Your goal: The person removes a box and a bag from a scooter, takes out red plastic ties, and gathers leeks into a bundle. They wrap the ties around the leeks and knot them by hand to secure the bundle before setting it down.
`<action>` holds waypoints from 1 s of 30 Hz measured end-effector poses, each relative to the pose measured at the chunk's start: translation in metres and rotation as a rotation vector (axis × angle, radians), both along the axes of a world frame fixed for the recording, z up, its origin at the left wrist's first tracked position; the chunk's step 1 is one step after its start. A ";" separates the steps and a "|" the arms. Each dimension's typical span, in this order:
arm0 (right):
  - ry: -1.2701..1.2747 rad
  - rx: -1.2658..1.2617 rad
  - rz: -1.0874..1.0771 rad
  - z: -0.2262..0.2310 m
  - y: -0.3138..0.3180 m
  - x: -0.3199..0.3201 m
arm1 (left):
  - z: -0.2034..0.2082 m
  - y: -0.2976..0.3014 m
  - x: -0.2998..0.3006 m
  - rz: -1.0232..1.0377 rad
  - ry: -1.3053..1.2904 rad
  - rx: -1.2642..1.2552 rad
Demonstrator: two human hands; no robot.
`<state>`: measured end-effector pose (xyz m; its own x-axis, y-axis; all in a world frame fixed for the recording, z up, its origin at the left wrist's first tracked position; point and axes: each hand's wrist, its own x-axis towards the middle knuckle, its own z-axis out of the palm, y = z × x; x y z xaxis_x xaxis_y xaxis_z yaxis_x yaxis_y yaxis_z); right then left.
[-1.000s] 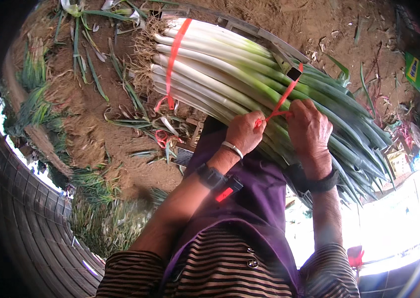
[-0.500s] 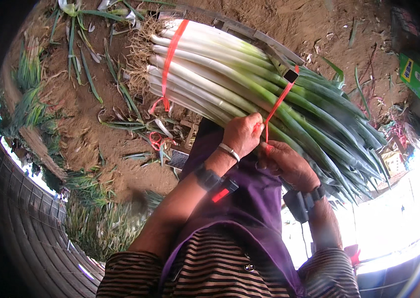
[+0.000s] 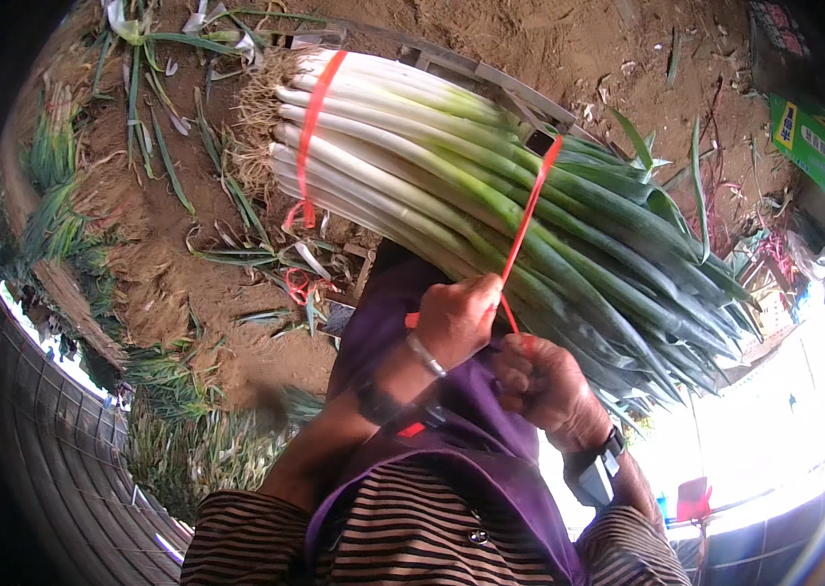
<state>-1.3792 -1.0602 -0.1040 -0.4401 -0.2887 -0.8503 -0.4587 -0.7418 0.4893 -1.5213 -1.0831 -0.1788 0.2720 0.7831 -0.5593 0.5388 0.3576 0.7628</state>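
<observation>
A thick bundle of long green onions (image 3: 412,161) lies crosswise before me, roots to the left and green leaves to the right. One red plastic band (image 3: 311,146) circles its white end, with a loose tail hanging. Around the green part runs a second red ribbon (image 3: 536,195), stretched toward me at the bundle's near side. My left hand (image 3: 456,317) is closed on one end of that ribbon. Slightly lower and to the right, my right hand (image 3: 547,386) grips the other end in curled fingers. Whether the ends are crossed or knotted is hard to see.
Under the bundle shows part of a crate-like support (image 3: 476,70). Loose onion leaves (image 3: 168,161) and red ribbon scraps (image 3: 300,285) litter the dirt floor. More green onions (image 3: 203,444) are piled at lower left. A green box (image 3: 811,156) stands at the right.
Both hands have drawn down toward my body, away from the bundle, and the ribbon between them and the bundle is longer and taut. The bundle sits slightly farther left in view.
</observation>
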 end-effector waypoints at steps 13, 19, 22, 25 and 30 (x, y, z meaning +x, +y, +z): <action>0.060 -0.008 -0.274 -0.088 0.063 0.020 | -0.054 -0.008 -0.003 0.283 0.011 -0.086; -0.080 0.127 -0.486 -0.085 0.046 0.015 | -0.050 -0.005 0.004 0.320 0.014 -0.135; -0.110 0.177 -0.383 -0.076 0.023 0.024 | -0.049 -0.007 0.001 0.290 0.048 -0.148; -0.192 0.021 -0.451 -0.070 0.031 0.018 | -0.047 -0.007 0.004 0.282 0.061 -0.120; -0.139 0.285 -0.169 -0.041 0.013 0.022 | -0.024 -0.003 0.011 0.200 0.099 -0.115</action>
<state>-1.3576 -1.0468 -0.1453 -0.3356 0.0359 -0.9413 -0.6345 -0.7472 0.1977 -1.5107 -1.0862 -0.2029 0.0577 0.7457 -0.6638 0.5188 0.5457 0.6581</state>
